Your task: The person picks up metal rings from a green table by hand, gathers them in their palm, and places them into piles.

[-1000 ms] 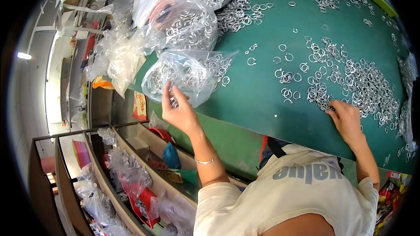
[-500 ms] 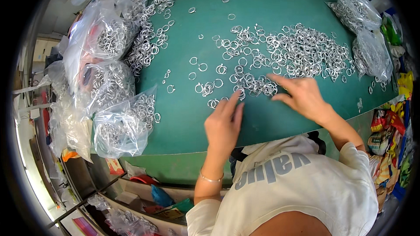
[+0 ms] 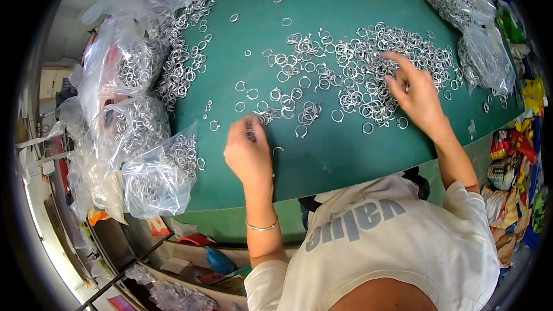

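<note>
Left grip [image 3: 247,152] is blurred but looks closed on a few metal rings [image 3: 250,132], just beside a small cluster [image 3: 268,114] on the green table [image 3: 322,167]. Right grip [image 3: 416,93] has thumb and forefinger spread over the big heap [image 3: 368,52] of rings; whether its curled fingers hold any, I cannot tell. Clear bags [image 3: 158,187] filled with rings sit along the left side, with a ring-filled bag [image 3: 488,63] at the right.
</note>
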